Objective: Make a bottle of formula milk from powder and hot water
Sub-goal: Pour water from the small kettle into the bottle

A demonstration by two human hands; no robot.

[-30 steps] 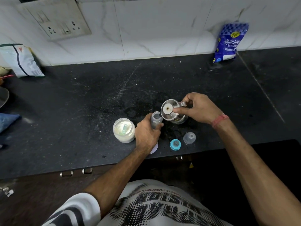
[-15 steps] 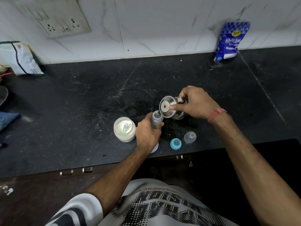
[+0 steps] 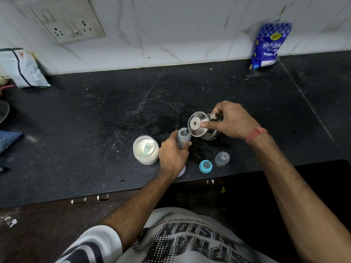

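Hands first. Left hand [image 3: 173, 158] is wrapped around the bottle [image 3: 183, 138], fingers closed on its grey body, holding it upright on the counter [image 3: 95, 130] with the mouth uncovered. Right hand [image 3: 230, 120] grips the handle of the steel kettle [image 3: 202, 127], thumb pressed on its lid; the kettle is tilted toward the bottle, its rim just above the bottle's mouth. Whether water is flowing cannot be told.

Powder jar [image 3: 145, 152] stands open just left of the left hand, a scoop [image 3: 147, 148] lying in the powder. Teat ring [image 3: 205, 166], blue, and clear cap [image 3: 222, 158] sit side by side near the counter's front edge, right of the bottle. Sugar bag [image 3: 267, 46] leans against the wall tiles [image 3: 190, 31], well apart at far right. Pouch [image 3: 22, 68] rests at far left.
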